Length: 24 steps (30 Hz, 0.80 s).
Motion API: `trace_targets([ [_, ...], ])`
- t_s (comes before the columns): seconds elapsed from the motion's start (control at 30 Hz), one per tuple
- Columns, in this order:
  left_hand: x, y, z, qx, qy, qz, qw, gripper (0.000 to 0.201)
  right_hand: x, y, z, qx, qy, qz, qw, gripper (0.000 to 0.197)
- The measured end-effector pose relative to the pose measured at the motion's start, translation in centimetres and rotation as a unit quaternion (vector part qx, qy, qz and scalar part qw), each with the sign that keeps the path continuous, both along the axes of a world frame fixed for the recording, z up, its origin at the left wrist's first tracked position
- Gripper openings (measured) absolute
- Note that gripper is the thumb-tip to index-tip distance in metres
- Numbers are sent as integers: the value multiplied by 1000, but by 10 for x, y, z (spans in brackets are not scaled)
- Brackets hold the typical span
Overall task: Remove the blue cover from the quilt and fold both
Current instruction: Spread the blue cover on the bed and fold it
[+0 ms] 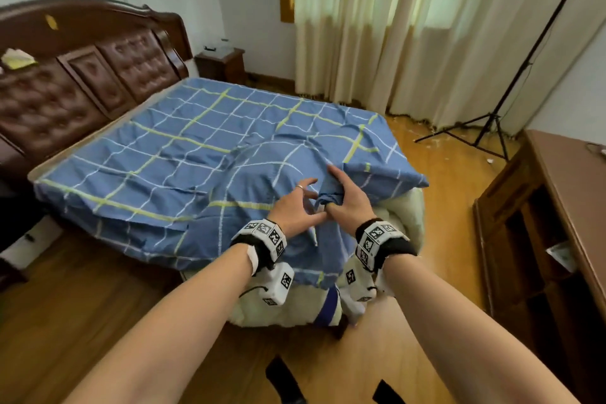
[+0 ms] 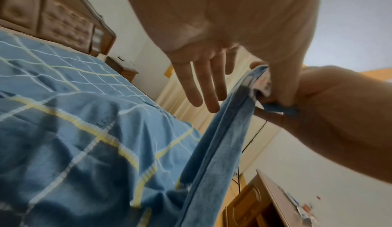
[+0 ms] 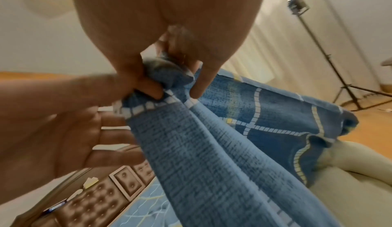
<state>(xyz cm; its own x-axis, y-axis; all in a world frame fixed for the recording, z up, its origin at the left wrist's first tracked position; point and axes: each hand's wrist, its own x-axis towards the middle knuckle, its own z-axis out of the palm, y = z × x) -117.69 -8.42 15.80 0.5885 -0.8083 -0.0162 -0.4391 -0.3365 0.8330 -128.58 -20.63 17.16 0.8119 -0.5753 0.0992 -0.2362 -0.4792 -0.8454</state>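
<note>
While our right hand [image 1: 346, 197] is clenching a bunched blue cover [image 1: 183, 154] edge, our left hand [image 1: 296, 203] is hovering slack-fingered beside it. We are probably stripping it off the quilt [image 1: 406, 216] next.

You're standing in a home bedroom: a bed with a dark carved wooden headboard with tufted leather panels [image 1: 82, 75], a small brown wooden nightstand [image 1: 220, 64], long cream curtains [image 1: 410, 26], and wood-plank flooring [image 1: 98, 321].

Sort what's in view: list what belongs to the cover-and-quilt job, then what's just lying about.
Job: blue cover, bunched in the right hand; left hand open beside it; cream quilt showing beneath.

Lying about: nightstand, tripod, wooden cabinet, curtains.
</note>
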Motion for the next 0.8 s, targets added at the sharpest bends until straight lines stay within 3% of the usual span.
trace_targets([
  [0.1,53,30,16,45,-83,43,995,36,57,31,1,9,31,33,999,79],
  [0.2,112,62,23,82,-106,82,988,16,107,65,5,50,22,10,998,75],
  [0.37,200,120,23,107,-68,74,989,23,181,94,-14,-11,32,-57,998,63],
  [0.5,250,163,12,121,-22,62,990,24,237,106,-42,31,110,-105,988,61],
  [0.6,286,192,3,111,13,73,991,26,277,117,-57,4,185,-87,979,59],
  [0.7,321,211,-1,108,39,90,989,22,328,123,-65,-30,231,-70,970,40],
  [0.8,366,224,-8,154,10,101,983,24,386,133,-70,-75,258,-78,960,27],
])
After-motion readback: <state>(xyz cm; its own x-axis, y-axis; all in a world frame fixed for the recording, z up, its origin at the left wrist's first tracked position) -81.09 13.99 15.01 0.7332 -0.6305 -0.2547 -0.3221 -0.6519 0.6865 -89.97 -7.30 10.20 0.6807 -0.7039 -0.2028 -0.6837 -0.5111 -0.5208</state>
